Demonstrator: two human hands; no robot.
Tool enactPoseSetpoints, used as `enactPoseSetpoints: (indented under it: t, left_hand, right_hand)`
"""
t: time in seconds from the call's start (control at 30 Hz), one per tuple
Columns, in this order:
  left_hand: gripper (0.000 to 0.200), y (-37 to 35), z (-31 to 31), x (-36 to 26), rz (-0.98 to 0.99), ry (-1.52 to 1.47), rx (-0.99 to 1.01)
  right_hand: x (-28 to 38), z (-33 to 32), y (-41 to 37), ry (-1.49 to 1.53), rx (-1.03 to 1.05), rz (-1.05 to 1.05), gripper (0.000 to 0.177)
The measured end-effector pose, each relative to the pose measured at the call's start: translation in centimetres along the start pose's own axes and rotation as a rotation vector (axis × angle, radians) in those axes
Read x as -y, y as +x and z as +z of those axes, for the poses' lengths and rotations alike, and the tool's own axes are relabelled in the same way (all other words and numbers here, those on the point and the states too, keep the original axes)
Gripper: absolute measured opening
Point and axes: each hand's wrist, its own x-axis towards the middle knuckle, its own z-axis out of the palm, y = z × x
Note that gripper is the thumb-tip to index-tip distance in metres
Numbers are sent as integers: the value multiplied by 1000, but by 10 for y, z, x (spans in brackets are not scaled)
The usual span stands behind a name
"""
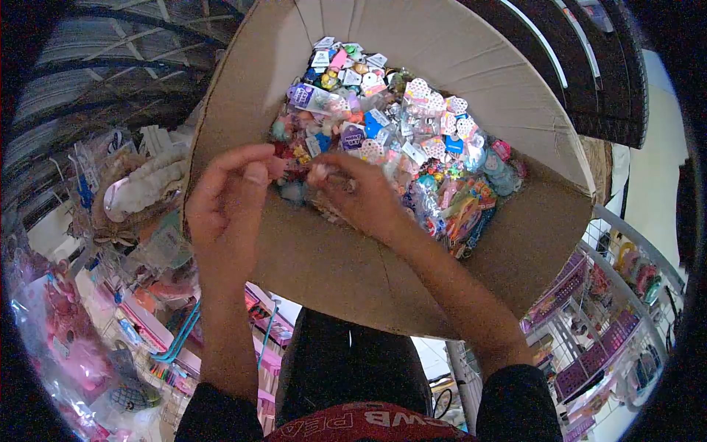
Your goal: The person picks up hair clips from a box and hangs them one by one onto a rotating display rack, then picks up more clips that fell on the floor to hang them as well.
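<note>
A large cardboard box (353,276) stands open before me, with a heap of small packaged trinkets (383,140) on its floor. Over the left side of the heap, my left hand (230,195) pinches a small pinkish item (278,168) between thumb and fingers; its kind is too blurred to tell. My right hand (357,195) is close beside it, fingertips pressed together. Whatever those fingers hold is too small to make out. Below the hands lie clear plastic packets, and a purple-and-white header card (315,98) shows farther back.
Shelves with pink goods (140,317) and plastic-wrapped items (74,353) crowd the left side. On the right are purple baskets (589,361) on a wire rack. A black slatted object (600,66) stands behind the box at the upper right.
</note>
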Motion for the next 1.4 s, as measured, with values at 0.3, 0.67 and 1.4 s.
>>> enactPoseSetpoints:
  t: [0.3, 0.67, 1.4]
  left_hand:
    - [32, 2, 10, 8, 1, 13, 208]
    - [27, 1, 6, 10, -125, -72, 181]
    - [18, 7, 0, 5, -114, -127, 13]
  right_hand:
    - [60, -64, 2, 257, 82, -15, 56]
    - [79, -64, 10, 16, -175, -150, 51]
    - [0, 9, 22, -660, -131, 6, 34]
